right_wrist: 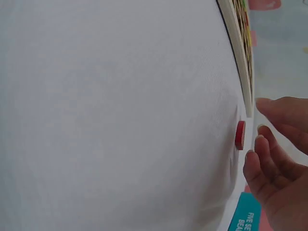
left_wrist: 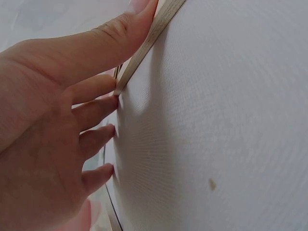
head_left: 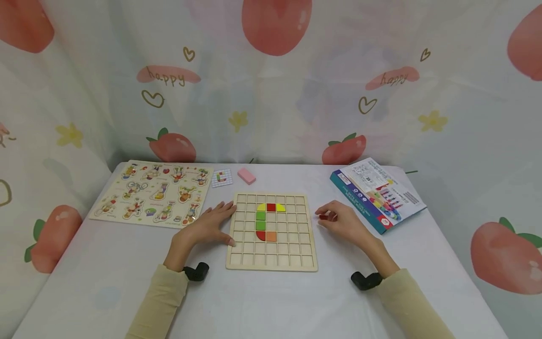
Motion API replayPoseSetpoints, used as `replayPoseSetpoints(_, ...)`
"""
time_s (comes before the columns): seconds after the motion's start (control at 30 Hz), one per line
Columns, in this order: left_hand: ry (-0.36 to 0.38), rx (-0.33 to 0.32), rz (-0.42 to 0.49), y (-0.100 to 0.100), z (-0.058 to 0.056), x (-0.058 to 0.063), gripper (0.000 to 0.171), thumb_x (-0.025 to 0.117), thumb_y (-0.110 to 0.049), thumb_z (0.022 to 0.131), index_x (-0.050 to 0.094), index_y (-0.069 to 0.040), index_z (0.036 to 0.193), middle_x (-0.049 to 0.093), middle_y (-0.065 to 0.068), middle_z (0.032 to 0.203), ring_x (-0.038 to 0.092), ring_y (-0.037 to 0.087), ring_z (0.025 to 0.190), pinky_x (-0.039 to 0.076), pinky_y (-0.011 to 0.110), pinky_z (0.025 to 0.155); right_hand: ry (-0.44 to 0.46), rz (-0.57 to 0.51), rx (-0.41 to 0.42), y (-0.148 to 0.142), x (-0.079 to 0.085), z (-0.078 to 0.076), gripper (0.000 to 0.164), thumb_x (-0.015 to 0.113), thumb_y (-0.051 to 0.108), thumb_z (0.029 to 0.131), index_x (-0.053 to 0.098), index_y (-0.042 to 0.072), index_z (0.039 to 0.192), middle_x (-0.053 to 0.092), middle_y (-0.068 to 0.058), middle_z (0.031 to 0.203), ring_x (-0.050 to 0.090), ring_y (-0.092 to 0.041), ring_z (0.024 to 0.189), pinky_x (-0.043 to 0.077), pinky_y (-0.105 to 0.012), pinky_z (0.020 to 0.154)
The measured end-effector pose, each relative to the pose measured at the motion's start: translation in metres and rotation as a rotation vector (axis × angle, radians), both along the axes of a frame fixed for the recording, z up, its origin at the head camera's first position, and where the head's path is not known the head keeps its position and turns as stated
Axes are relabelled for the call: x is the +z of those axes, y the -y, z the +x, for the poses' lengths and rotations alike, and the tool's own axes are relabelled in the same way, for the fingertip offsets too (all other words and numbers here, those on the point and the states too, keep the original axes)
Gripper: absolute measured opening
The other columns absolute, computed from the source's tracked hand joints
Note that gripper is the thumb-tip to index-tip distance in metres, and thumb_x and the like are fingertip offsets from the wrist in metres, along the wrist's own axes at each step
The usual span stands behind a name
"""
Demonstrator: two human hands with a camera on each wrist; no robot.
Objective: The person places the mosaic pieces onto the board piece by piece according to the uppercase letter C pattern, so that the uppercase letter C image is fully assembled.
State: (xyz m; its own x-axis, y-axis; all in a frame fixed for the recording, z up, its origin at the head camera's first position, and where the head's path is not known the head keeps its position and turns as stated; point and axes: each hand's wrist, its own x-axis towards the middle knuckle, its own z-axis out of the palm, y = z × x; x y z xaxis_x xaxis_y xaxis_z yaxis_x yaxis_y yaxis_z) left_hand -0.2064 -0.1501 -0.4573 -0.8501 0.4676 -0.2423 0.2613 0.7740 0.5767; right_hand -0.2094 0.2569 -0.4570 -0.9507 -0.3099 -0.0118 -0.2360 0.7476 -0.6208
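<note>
A wooden grid board [head_left: 271,256] lies mid-table. Set in its cells are yellow rounded pieces, a red square [head_left: 271,207], green squares [head_left: 260,220], a red rounded piece [head_left: 260,236] and an orange square [head_left: 271,236]. My left hand [head_left: 209,223] rests by the board's left edge, fingers spread, thumb touching the rim in the left wrist view. Right of the board, a loose red piece [right_wrist: 240,135] lies on the cloth. My right hand [head_left: 344,220] hovers around it, thumb and fingertips apart, with a gap to the piece in the right wrist view.
A wooden picture puzzle [head_left: 144,221] lies at the back left. Beside it are a small pattern card [head_left: 222,178] and a pink block [head_left: 246,176]. At the back right lies a teal-edged box [head_left: 378,193]. A fruit-print curtain [head_left: 275,117] hangs behind the table.
</note>
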Motion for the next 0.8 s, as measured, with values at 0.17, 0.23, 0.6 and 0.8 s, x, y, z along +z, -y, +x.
replayPoseSetpoints(0.17, 0.005, 0.001, -0.005, 0.001, 0.001, 0.001, 0.105, 0.089, -0.036, 0.079, 0.031, -0.004, 0.161, 0.021, 0.015, 0.171, 0.010, 0.040, 0.160, 0.007, 0.059, 0.130, 0.003, 0.042, -0.056, -0.009, -0.001, -0.005, 0.030, 0.076, 0.015, 0.093, 0.072, 0.005, 0.121, 0.067, -0.011, 0.109, 0.057, -0.023, 0.093, 0.052, -0.026, 0.075)
replayPoseSetpoints(0.23, 0.004, -0.001, -0.006, 0.001, 0.000, 0.001, 0.105, 0.089, -0.036, 0.079, 0.031, -0.004, 0.161, 0.021, 0.016, 0.171, 0.010, 0.040, 0.159, 0.007, 0.060, 0.129, 0.013, 0.058, -0.065, -0.012, -0.001, -0.005, 0.032, 0.076, 0.018, 0.093, 0.072, 0.004, 0.122, 0.067, -0.012, 0.108, 0.057, -0.023, 0.093, 0.052, -0.027, 0.075)
replayPoseSetpoints(0.6, 0.006, 0.002, -0.004, -0.001, 0.000, -0.003, 0.105, 0.089, -0.036, 0.079, 0.031, -0.005, 0.161, 0.021, 0.014, 0.171, 0.010, 0.039, 0.160, 0.007, 0.058, 0.130, 0.063, 0.048, -0.031, -0.015, -0.004, -0.006, 0.021, 0.076, 0.011, 0.092, 0.070, 0.004, 0.111, 0.068, -0.010, 0.102, 0.059, -0.023, 0.092, 0.056, -0.030, 0.080)
replayPoseSetpoints(0.8, 0.001, 0.009, -0.007, 0.000, 0.000, -0.002, 0.106, 0.089, -0.035, 0.079, 0.031, -0.005, 0.161, 0.021, 0.015, 0.171, 0.010, 0.039, 0.160, 0.007, 0.059, 0.130, 0.082, 0.020, 0.011, -0.010, -0.004, -0.005, 0.015, 0.073, 0.010, 0.094, 0.068, 0.009, 0.108, 0.071, -0.005, 0.099, 0.059, -0.020, 0.088, 0.053, -0.023, 0.078)
